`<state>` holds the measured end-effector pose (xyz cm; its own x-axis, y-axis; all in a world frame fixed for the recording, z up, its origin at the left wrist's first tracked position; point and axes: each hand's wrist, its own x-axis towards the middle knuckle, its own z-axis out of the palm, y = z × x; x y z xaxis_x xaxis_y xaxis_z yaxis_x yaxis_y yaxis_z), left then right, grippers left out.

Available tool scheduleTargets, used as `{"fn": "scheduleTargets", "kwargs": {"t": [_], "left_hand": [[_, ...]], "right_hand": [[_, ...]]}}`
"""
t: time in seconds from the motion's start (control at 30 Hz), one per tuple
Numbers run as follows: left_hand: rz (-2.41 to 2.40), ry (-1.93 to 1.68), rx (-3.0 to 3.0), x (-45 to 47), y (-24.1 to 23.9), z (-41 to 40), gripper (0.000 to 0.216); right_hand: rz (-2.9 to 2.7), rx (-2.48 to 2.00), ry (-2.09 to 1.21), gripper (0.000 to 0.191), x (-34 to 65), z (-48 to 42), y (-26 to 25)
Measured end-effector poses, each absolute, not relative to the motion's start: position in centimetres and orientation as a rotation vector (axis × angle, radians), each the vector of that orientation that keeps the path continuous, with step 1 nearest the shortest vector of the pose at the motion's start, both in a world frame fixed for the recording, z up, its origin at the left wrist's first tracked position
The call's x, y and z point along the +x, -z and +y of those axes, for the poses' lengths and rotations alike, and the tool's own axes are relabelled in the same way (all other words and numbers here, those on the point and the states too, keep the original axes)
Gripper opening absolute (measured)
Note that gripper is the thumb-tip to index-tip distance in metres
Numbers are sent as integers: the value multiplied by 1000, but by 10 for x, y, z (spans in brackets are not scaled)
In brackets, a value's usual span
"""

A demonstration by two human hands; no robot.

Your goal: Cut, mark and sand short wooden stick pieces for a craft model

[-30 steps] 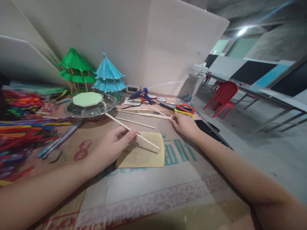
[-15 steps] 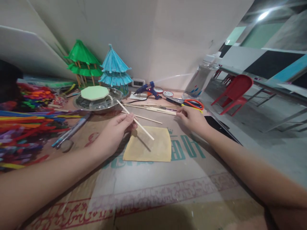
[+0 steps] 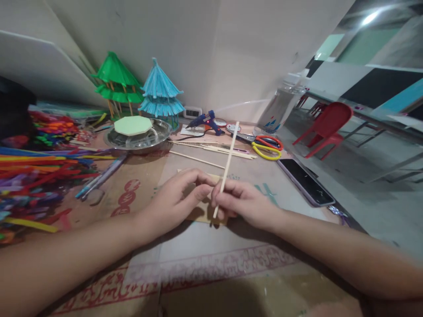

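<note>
My right hand [image 3: 243, 200] pinches a thin wooden stick [image 3: 231, 154], which slants up and away over the work surface. My left hand [image 3: 183, 193] is close against the right fingertips, thumb and index finger a little apart, with nothing visible between them. Beneath both hands lies a tan sheet that looks like sandpaper [image 3: 198, 215], mostly covered by them. Another wooden stick [image 3: 198, 159] lies just beyond the sheet. Farther back is a small bunch of sticks [image 3: 228, 152].
Orange-and-yellow scissors [image 3: 267, 147], a phone [image 3: 307, 181] and a water jug [image 3: 279, 105] stand or lie right. Behind are a glue gun [image 3: 206, 122], a blue model pavilion [image 3: 161, 90], a green one [image 3: 119, 79] and a metal plate [image 3: 165, 132]. Colourful pipe cleaners [image 3: 29, 185] cover the left.
The stick has passed from my left hand to my right. My right hand has come back from the stick bunch to the middle, and both hands now meet over the tan sheet.
</note>
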<state>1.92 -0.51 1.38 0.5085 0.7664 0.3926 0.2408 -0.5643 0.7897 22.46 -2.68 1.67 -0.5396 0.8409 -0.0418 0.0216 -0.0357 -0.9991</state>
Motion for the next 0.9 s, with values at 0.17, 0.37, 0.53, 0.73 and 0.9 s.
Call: {"fn": "scheduleTargets", "kwargs": {"t": [0.17,0.37,0.53,0.73,0.9], "left_hand": [[698,-941,2311,19,-8,-3,17],[704,-922,2375,21,-8,-3,15],[760,-891,2329,20,-10,-3,18],[745,-902,2343,20,-10,-3,20],[745,-888,2363,20,-10,-2,21]], "right_hand": [[-1178,-733,-1863,30,234,-14,-16],[-1099,-727,-1922,20,233,-13,-13],[-1120,-768,-1931,18,232,-14,-13],[-1173,-754,-1925,21,233,-15,-14],[-1232,-715,-1889,27,233,-17,-15]]}}
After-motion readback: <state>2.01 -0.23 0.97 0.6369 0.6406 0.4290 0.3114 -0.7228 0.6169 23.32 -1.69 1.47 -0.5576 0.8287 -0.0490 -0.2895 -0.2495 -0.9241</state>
